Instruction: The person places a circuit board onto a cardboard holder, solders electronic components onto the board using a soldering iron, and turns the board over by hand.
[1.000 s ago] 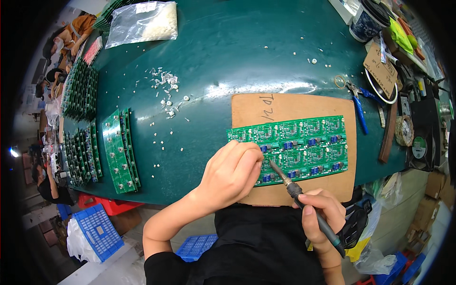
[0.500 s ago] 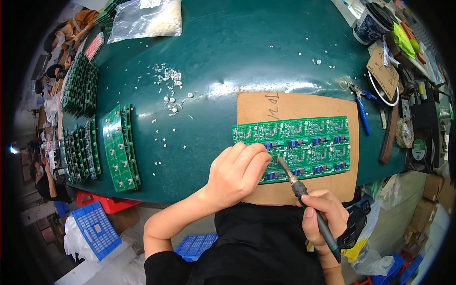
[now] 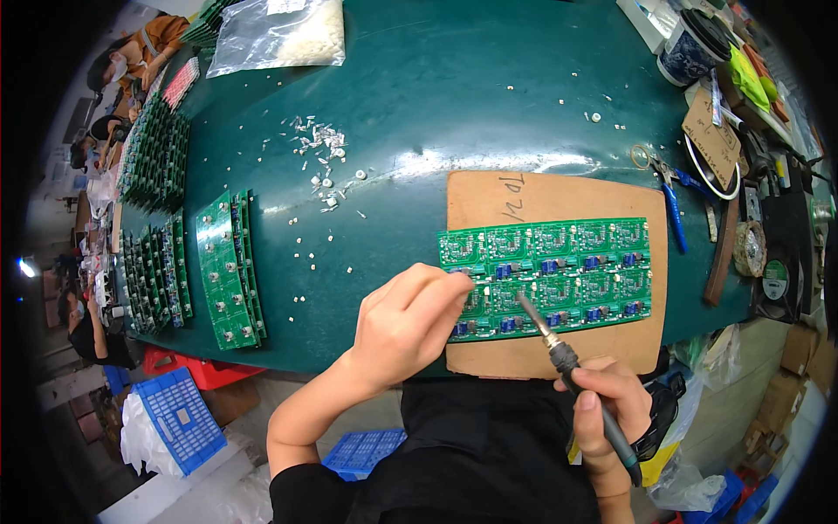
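Note:
A green circuit board panel with rows of blue parts lies on a brown cardboard sheet. My right hand grips a soldering iron by its dark handle, the metal tip pointing up and left over the panel's lower row. Whether the tip touches the board cannot be told. At the panel's left end is my left hand, thumb and fingers pinched together over its edge. What sits in that pinch, if anything, is hidden.
Loose small parts lie scattered over the green table. Circuit boards stand at the left beside taller stacks. Blue-handled pliers, a lidded cup and a solder spool are at the right. A plastic bag lies far back.
My left hand has drawn back leftward along the panel, uncovering more of it. The iron's tip has shifted slightly nearer to me. The whole view has moved a little.

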Motion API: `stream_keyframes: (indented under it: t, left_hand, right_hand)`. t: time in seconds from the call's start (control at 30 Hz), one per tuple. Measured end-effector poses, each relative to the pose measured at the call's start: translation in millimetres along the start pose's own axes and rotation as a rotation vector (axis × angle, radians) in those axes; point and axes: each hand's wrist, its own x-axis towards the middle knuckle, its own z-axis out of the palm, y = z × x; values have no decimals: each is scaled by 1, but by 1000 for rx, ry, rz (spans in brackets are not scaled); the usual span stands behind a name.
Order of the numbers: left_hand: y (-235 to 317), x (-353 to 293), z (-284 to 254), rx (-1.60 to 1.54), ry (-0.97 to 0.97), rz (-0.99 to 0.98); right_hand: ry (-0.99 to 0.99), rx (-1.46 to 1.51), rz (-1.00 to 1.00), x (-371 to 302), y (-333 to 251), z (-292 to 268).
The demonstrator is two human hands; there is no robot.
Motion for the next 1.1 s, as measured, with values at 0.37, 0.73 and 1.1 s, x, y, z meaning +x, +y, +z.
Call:
stream_keyframes:
  t: [0.37, 0.73, 1.1]
  left_hand:
    - [-18, -8, -4, -55, -24, 57]
    - [-25, -10, 9, -37, 54, 128]
    - [-21, -11, 7, 37, 54, 144]
  right_hand:
    - [-122, -19, -12, 9, -2, 32]
    - [-108, -218, -281, 9, 1, 57]
    - [-140, -120, -62, 12, -9, 42]
